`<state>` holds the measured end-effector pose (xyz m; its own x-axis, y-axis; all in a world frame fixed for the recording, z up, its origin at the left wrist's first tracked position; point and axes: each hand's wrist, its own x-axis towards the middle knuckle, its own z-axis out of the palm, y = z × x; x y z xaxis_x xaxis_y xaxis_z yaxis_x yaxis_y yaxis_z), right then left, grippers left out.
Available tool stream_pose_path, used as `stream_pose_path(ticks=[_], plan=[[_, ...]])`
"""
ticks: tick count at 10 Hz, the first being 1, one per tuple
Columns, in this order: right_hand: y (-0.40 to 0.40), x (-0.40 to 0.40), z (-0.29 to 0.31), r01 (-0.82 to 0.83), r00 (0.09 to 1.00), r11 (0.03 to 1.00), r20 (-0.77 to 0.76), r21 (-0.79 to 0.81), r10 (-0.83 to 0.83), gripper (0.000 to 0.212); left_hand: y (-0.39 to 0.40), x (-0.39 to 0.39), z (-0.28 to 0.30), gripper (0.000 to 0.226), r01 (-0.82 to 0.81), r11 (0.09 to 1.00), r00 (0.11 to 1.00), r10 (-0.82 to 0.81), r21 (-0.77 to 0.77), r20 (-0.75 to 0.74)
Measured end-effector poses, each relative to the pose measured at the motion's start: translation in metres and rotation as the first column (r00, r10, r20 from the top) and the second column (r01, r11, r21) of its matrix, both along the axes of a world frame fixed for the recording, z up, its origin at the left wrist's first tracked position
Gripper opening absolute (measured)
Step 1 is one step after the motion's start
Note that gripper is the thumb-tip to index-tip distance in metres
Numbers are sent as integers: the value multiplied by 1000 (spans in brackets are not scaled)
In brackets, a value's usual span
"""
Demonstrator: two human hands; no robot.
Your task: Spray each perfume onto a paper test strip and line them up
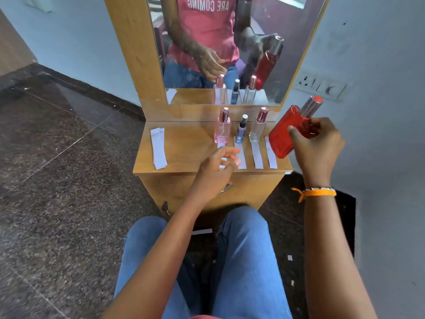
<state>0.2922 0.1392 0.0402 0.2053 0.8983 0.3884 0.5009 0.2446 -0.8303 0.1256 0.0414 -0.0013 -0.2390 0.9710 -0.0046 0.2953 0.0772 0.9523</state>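
right hand [318, 146] gripping tilted red perfume bottle [287, 132], left hand [217, 165] loose-fingered, holding nothing, over paper strips [256, 155], three bottles [241, 128] just beyond

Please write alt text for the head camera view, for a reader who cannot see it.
A seated person's right hand holds a red perfume bottle tilted above a small wooden dresser; the left hand hovers over paper strips lined up before three standing bottles.

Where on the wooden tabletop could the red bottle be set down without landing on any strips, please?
Bare wood lies between the strip stack and the pink bottle. The right half is crowded: three bottles, four laid strips, and the left hand. The right hand holds the red bottle.
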Motion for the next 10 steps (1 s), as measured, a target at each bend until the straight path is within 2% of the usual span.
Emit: stream_pose_path(ticks=[1,3,8,9,10], plan=[[18,-12,-14,30,999,1000,-20,2,-30,25,-2,-4,-4,23,-1,1000,1000,1,-21,-13],[34,-25,-33,38,998,999,47,8,-39,26,-2,-8,-10,20,-19,998,1000,19,-53,5],[34,-36,-38,7,987,1000,161,2,-7,34,2,-8,-16,18,-13,998,1000,12,-67,-3],[27,-33,-37,-38,986,999,165,-16,40,45,1,-8,-15,19,-11,998,1000,11,-55,-5],[9,-29,-38,37,998,999,53,-35,-35,48,-1,-9,-13,20,-50,998,998,49,-33,-36]])
